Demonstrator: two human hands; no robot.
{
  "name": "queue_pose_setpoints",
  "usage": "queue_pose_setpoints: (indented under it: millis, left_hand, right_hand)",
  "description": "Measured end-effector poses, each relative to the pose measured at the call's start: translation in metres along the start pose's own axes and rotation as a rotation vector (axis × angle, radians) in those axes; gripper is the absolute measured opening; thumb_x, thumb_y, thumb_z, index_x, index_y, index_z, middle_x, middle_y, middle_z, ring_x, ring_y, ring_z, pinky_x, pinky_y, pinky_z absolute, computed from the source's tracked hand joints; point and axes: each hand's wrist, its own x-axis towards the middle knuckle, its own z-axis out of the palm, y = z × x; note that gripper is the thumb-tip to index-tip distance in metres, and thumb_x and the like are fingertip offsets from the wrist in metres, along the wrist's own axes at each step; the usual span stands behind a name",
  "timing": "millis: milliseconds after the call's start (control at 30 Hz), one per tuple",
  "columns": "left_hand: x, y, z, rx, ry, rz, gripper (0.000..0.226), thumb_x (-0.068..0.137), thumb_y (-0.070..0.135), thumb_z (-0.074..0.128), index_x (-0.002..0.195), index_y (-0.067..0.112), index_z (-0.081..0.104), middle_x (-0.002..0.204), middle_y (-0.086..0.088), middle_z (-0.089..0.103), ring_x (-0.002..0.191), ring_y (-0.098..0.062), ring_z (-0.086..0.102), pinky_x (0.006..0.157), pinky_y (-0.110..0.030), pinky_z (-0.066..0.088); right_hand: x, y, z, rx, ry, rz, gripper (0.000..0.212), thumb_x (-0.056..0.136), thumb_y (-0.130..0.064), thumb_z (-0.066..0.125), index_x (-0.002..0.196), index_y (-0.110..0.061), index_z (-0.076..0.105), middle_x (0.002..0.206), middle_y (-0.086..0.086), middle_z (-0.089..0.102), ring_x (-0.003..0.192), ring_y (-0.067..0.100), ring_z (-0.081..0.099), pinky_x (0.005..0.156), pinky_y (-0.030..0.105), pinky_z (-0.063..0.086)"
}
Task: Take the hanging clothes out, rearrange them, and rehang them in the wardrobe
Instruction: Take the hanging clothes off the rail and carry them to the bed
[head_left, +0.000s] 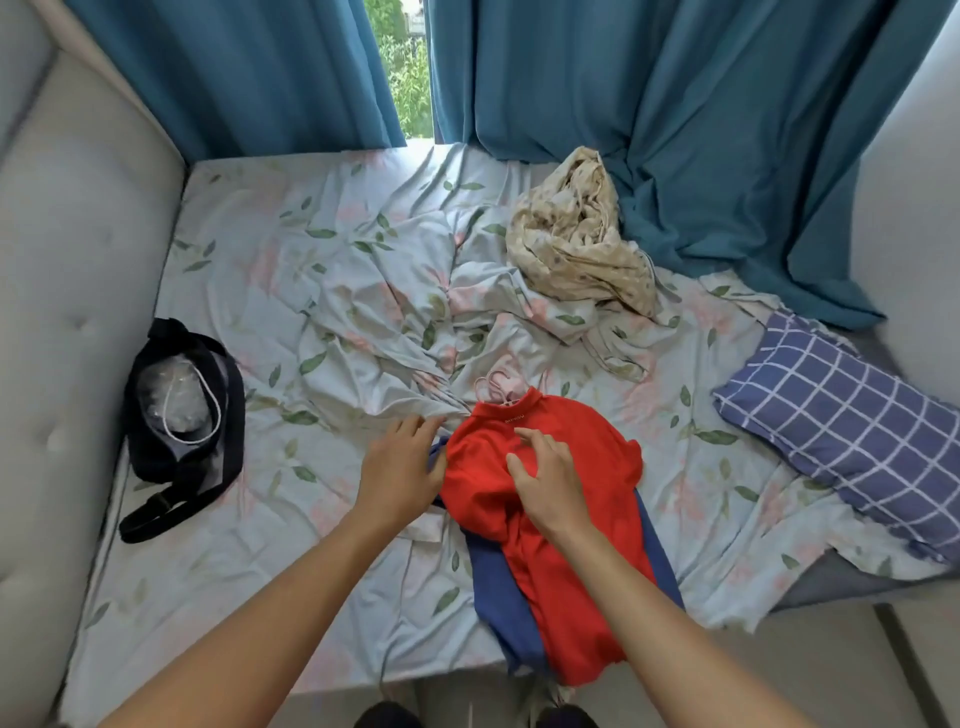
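A red shirt (545, 525) lies near the front edge of the bed (311, 322), on top of a blue garment (501, 597) whose edges show on both sides. Small pale lettering sits below the red collar but is too blurred to read. Pink hangers (500, 387) poke out past the collar toward the middle of the bed. The left hand (402, 465) rests at the shirt's left edge, fingers relaxed and straight, grasping nothing. The right hand (545, 478) lies on the shirt's chest with fingers spread, released. An open dark bag (182, 410) by the bed's left edge holds a clear plastic bundle. A checked pillow (852, 415) lies at the right edge, and a cream cloth (571, 239) is bunched near the back.
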Motion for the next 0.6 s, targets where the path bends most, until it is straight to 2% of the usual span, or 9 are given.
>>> queue_pose_setpoints:
  millis: [133, 267, 433, 600]
  left_hand:
    - [-0.023, 0.024, -0.055, 0.043, 0.059, 0.146, 0.048, 0.1, 0.037, 0.059, 0.146, 0.025, 0.056, 0.128, 0.004, 0.063, 0.119, -0.024, 0.056, 0.092, -0.039, 0.048]
    - [-0.045, 0.036, -0.104, 0.131, 0.099, 0.342, 0.05, 0.101, 0.042, 0.054, 0.148, 0.026, 0.054, 0.134, 0.002, 0.061, 0.124, -0.024, 0.054, 0.091, -0.042, 0.05]
    - [-0.077, 0.051, -0.144, 0.189, 0.136, 0.6, 0.049, 0.098, 0.046, 0.049, 0.14, 0.025, 0.06, 0.13, 0.0, 0.063, 0.122, -0.026, 0.056, 0.088, -0.044, 0.049]
    - [-0.126, 0.093, -0.146, 0.189, 0.073, 0.835, 0.051, 0.098, 0.049, 0.049, 0.141, 0.024, 0.06, 0.13, 0.0, 0.063, 0.12, -0.027, 0.056, 0.091, -0.046, 0.048]
  right_hand:
    - [-0.05, -0.044, -0.04, -0.13, 0.116, -0.091, 0.044, 0.1, -0.038, 0.06, 0.142, -0.022, 0.058, 0.134, -0.004, 0.062, 0.128, 0.02, 0.047, 0.108, 0.038, 0.043]
    - [-0.106, -0.082, -0.067, -0.234, 0.293, -0.117, 0.048, 0.099, -0.042, 0.059, 0.143, -0.022, 0.057, 0.137, -0.004, 0.06, 0.13, 0.02, 0.048, 0.11, 0.042, 0.044]
    - [-0.192, -0.1, -0.074, -0.293, 0.502, 0.016, 0.055, 0.1, -0.051, 0.051, 0.147, -0.023, 0.054, 0.141, -0.006, 0.055, 0.133, 0.019, 0.046, 0.11, 0.041, 0.043]
    - [-0.292, -0.091, -0.073, -0.319, 0.653, 0.214, 0.056, 0.098, -0.053, 0.052, 0.146, -0.024, 0.054, 0.141, -0.007, 0.053, 0.132, 0.018, 0.046, 0.106, 0.039, 0.046]
